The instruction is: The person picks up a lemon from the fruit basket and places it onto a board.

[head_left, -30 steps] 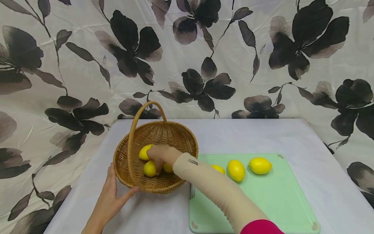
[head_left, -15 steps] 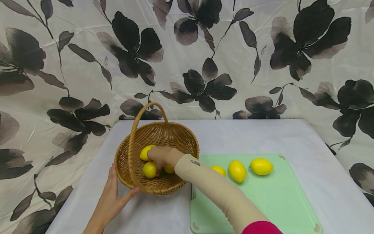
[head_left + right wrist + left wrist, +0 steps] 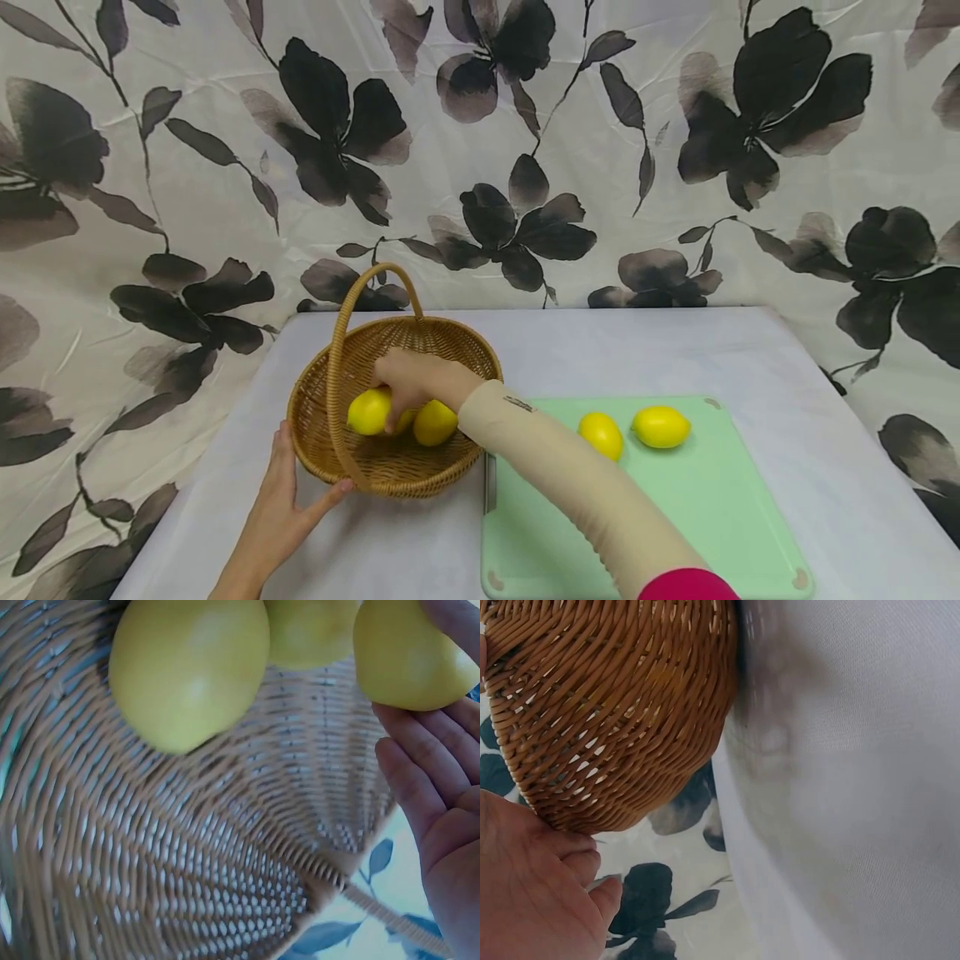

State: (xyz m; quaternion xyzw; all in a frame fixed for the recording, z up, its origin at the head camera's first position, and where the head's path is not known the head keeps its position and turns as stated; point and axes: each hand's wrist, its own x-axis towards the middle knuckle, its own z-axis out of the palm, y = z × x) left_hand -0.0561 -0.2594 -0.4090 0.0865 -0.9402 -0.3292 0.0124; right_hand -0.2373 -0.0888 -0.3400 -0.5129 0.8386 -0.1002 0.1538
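Note:
My right hand (image 3: 416,379) is inside the wicker basket (image 3: 457,333), its fingers and thumb around a yellow lemon (image 3: 367,412). In the right wrist view the held lemon (image 3: 405,656) lies between thumb and fingers. Two other lemons are beside it, one nearer the camera (image 3: 191,671) and one partly cut off behind (image 3: 311,630). My left hand (image 3: 273,521) touches the basket's near left side from outside, thumb and fingers spread and rather straight. In the left wrist view its fingers meet the woven rim (image 3: 525,795).
Right of the basket lies a light green cutting board (image 3: 675,508). On it are two visible lemons, one (image 3: 600,433) partly behind my right sleeve (image 3: 570,475) and another (image 3: 662,427). The basket's tall handle (image 3: 337,375) arches over its left part. A floral cloth (image 3: 480,150) hangs behind the white table (image 3: 600,350).
My right hand has risen slightly within the basket, lifting a lemon. The lemons inside have changed position. My sleeve now covers the board's leftmost lemon. My left hand stays at the basket.

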